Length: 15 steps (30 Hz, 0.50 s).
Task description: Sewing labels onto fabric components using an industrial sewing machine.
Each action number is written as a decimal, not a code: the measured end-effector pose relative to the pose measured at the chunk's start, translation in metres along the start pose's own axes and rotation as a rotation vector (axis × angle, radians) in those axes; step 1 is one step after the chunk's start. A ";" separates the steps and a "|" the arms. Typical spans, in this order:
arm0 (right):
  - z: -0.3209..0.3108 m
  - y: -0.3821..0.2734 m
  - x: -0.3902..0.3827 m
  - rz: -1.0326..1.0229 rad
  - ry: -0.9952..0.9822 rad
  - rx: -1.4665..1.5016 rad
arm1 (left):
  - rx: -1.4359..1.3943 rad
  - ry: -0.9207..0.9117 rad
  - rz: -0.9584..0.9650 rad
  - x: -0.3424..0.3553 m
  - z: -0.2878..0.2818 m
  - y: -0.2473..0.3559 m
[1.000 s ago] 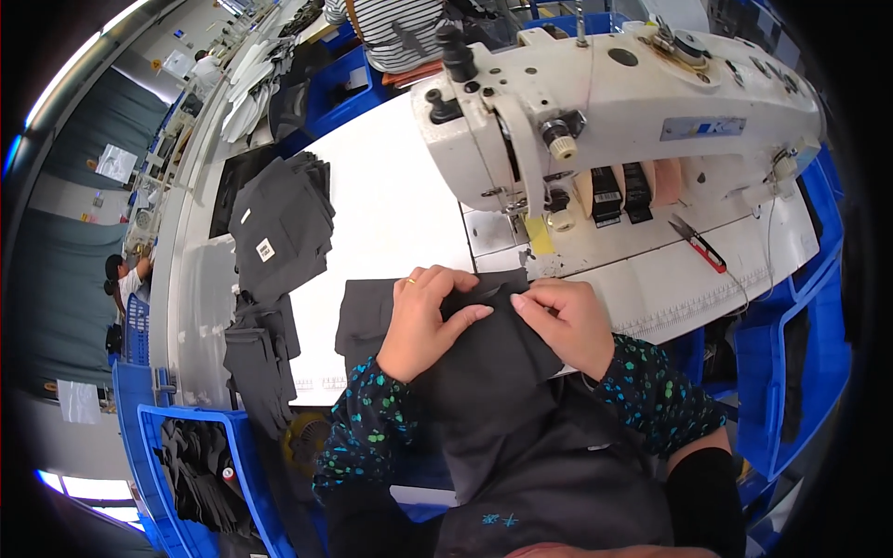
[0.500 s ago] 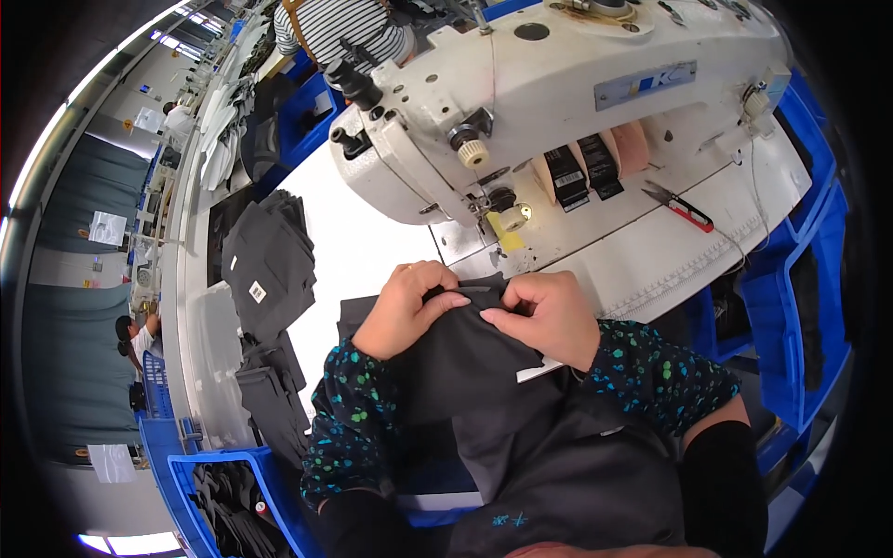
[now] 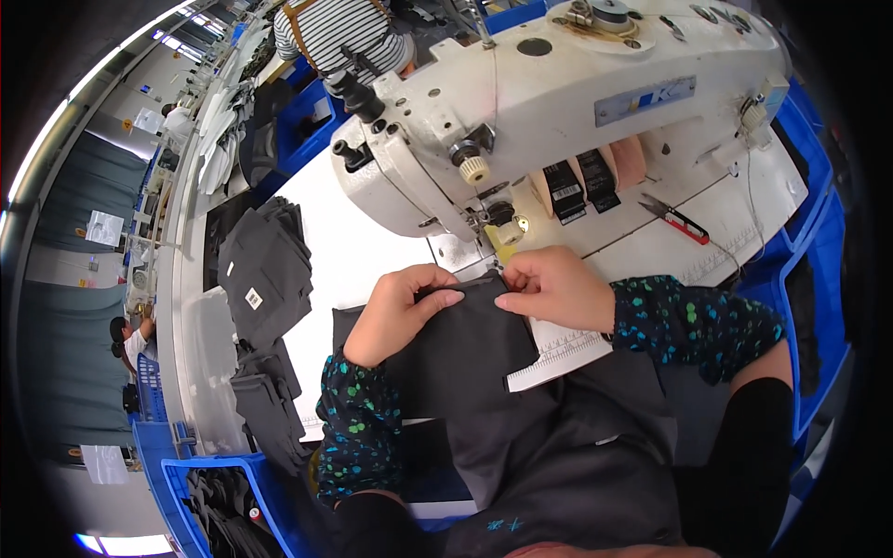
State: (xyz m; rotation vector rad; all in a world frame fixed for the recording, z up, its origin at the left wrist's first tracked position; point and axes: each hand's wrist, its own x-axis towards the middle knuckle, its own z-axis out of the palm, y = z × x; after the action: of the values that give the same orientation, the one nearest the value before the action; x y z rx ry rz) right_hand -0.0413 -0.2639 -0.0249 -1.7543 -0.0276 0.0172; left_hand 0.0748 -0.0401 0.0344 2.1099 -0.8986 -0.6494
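Note:
A dark grey fabric piece lies over the front edge of the white sewing table, pinched along its far edge by both hands. My left hand grips that edge between thumb and fingers on the left. At the piece's far right corner, my right hand holds the edge in a similar pinch. The fingertips under the cloth are partly hidden. Just beyond the hands is the needle area of a white sewing machine; the fabric edge lies short of it.
Stacked dark fabric pieces lie on the left of the table. Red-handled thread snips and black label rolls sit under the machine arm. Blue bins flank the table. A person in a striped shirt sits beyond.
My right hand has moved slightly up and right to the fabric's corner, its forearm swinging outward. More of the table's ruler edge shows beside the cloth. My left hand keeps its pinch.

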 end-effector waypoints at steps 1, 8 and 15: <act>-0.004 -0.001 0.007 -0.030 -0.076 -0.106 | 0.006 -0.026 -0.017 0.002 -0.001 0.003; -0.006 -0.001 0.027 0.103 -0.078 0.227 | -0.012 0.031 -0.019 0.007 0.005 -0.008; -0.006 -0.001 0.024 0.045 -0.102 0.317 | 0.164 0.280 0.242 0.007 0.022 0.007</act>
State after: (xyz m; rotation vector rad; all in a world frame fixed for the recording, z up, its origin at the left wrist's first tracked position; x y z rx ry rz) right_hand -0.0170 -0.2690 -0.0224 -1.4360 -0.0563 0.1367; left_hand 0.0615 -0.0578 0.0253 2.1212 -1.0527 -0.1554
